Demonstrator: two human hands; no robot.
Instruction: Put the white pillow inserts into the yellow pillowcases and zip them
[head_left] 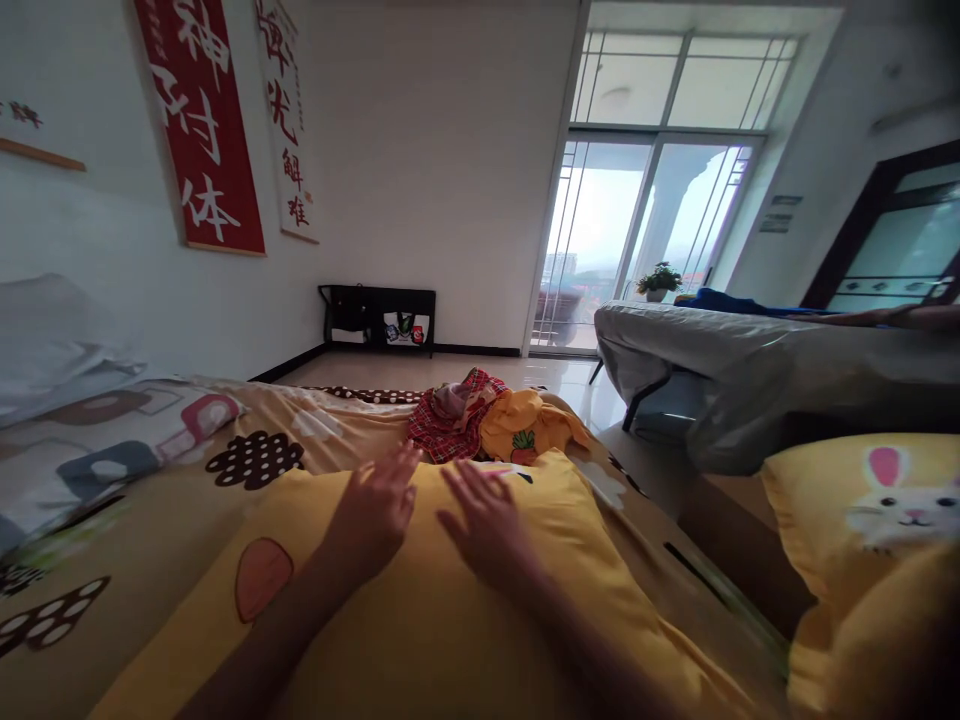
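A yellow pillow [420, 640] with an orange carrot print lies on the bed in front of me. Over its far part rests my left hand [375, 515], fingers stretched forward and a little blurred. My right hand [487, 525] is beside it with spread fingers, also on the pillow as far as I can see. Neither hand grips anything. Just beyond the fingertips are a crumpled red plaid cloth [454, 415] and a yellow cloth [536, 425] with a carrot picture.
The patterned bedsheet [322, 430] spreads around the pillow. To the right are another yellow pillow [817, 500] with a rabbit face and a table [675, 335] under plastic, where a person's arm [915, 318] shows. A black rack [379, 310] stands by the far wall.
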